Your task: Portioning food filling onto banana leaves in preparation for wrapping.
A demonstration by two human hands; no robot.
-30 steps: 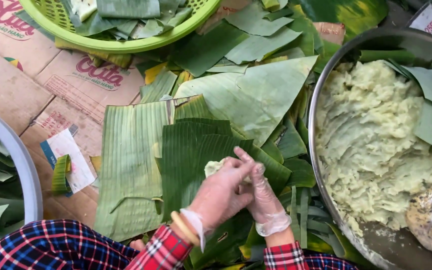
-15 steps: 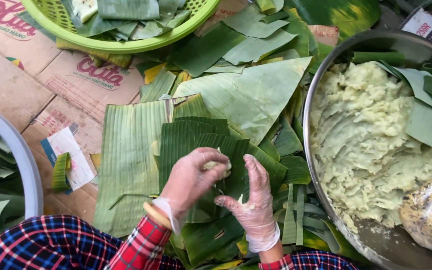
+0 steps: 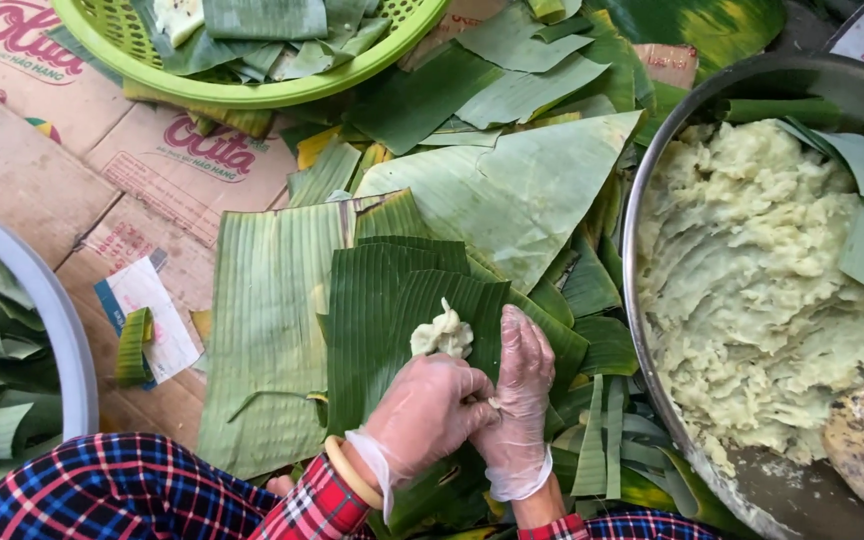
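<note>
Both gloved hands meet low over a dark banana leaf point(image 3: 402, 320): the left hand point(image 3: 422, 415) is curled, its fingers point(image 3: 457, 385) drawn in narrow as if pinching something small against the right hand, though what lies between them I cannot tell; the right hand point(image 3: 522, 400) stands edge-up with fingers point(image 3: 527, 335) straight and close together, holding nothing that shows. The lump of pale dough point(image 3: 442, 335) sits on the leaf just beyond the left fingertips and just beside the right fingers, touching neither clearly. The likely trouble here is the dough sticking to the thin gloves and pulling apart, or the lump sliding off-centre because the leaf lies loose on a lighter leaf point(image 3: 262, 330) beneath it; a hard press along the ribs could also split the leaf. Well off to the right of the right fingers, a big metal bowl point(image 3: 642, 210) holds a heap of the same pale green mash, with leaf pieces tucked at its far side and a clear bag at its near edge. Far ahead of the fingers a lime-green basket point(image 3: 282, 90) carries cut leaf pieces, and out past the left hand a white basin point(image 3: 62, 330) is packed with folded leaves.
</note>
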